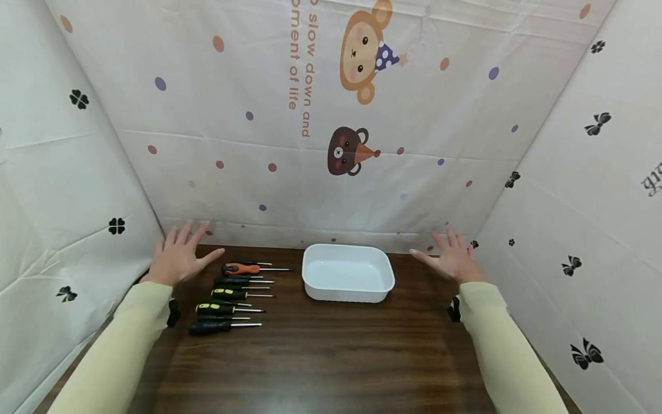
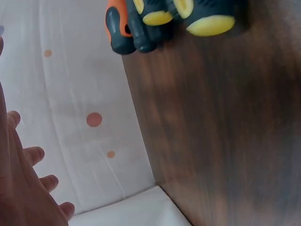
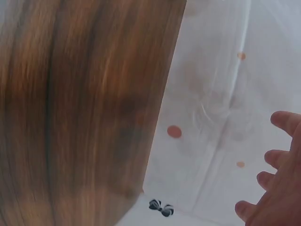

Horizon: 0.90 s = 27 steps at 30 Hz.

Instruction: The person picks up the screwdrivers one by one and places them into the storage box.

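My left hand (image 1: 177, 261) is spread out with straight fingers at the table's back left, holding nothing. Just right of it lies a row of several screwdrivers, tips pointing right. The rearmost part of the row includes an orange and black screwdriver (image 1: 241, 268); nearer are black and yellow ones, such as this screwdriver (image 1: 216, 309), and a black screwdriver (image 1: 209, 328) at the front. A white rectangular tray (image 1: 349, 295) stands at the back middle, with nothing in it. My right hand (image 1: 455, 261), fingers spread and straight, is right of the tray and holds nothing.
The dark wooden table (image 1: 331, 356) is bounded by a printed cloth backdrop (image 1: 248, 184) behind. Cloth side walls rise at left (image 1: 62, 201) and right (image 1: 558, 218), close beside the forearms.
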### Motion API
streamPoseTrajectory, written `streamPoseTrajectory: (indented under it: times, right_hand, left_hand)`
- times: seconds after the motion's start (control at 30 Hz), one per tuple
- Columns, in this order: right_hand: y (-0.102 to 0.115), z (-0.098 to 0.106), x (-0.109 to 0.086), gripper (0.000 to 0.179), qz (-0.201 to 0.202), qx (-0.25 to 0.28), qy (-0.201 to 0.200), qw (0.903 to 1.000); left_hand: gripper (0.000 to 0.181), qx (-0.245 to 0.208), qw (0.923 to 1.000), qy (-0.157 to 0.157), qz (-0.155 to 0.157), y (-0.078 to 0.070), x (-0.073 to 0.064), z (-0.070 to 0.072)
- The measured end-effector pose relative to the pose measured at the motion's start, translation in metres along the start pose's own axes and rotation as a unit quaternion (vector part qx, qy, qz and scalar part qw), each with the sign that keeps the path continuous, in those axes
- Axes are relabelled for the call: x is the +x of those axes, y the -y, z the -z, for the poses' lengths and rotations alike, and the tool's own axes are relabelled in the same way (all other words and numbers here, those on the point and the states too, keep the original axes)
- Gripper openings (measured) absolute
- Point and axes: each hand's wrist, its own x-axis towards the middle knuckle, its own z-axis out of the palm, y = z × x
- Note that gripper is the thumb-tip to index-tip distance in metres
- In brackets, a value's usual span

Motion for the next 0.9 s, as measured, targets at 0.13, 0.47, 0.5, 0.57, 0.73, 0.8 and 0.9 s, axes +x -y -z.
streamPoseTrajectory:
  times: [0.13,0.47,0.5,0.57,0.73,0.8,0.9]
  right_hand:
    - [0.007,-0.012,-0.002,0.105,0.017,0.017,-0.014,0.9996]
    - [0.017,-0.039,-0.007,0.1,0.002,0.113,0.001,0.9936]
    - [0.018,-0.041,-0.007,0.1,-0.003,0.129,0.002,0.9917]
    - [0.019,-0.044,-0.008,0.099,-0.016,0.16,0.004,0.9869]
    - [0.023,-0.053,-0.009,0.099,-0.044,0.229,0.017,0.9724]
    - [0.024,-0.057,-0.009,0.099,-0.052,0.246,0.016,0.9677]
    - [0.028,-0.061,-0.009,0.099,-0.062,0.267,0.011,0.9617]
  left_hand:
    - [0.096,0.0,0.9999,-0.009,-0.006,-0.002,-0.009,-0.01]
    - [0.089,-0.011,0.9993,-0.017,-0.033,-0.015,-0.039,-0.02]
    - [0.088,-0.014,0.9991,-0.019,-0.035,-0.016,-0.041,-0.02]
    - [0.087,-0.023,0.9986,-0.024,-0.041,-0.019,-0.047,-0.02]
    - [0.084,-0.056,0.9973,-0.023,-0.042,-0.025,-0.062,-0.023]
    - [0.083,-0.07,0.9964,-0.022,-0.042,-0.027,-0.068,-0.024]
    - [0.081,-0.086,0.9951,-0.025,-0.042,-0.029,-0.077,-0.025]
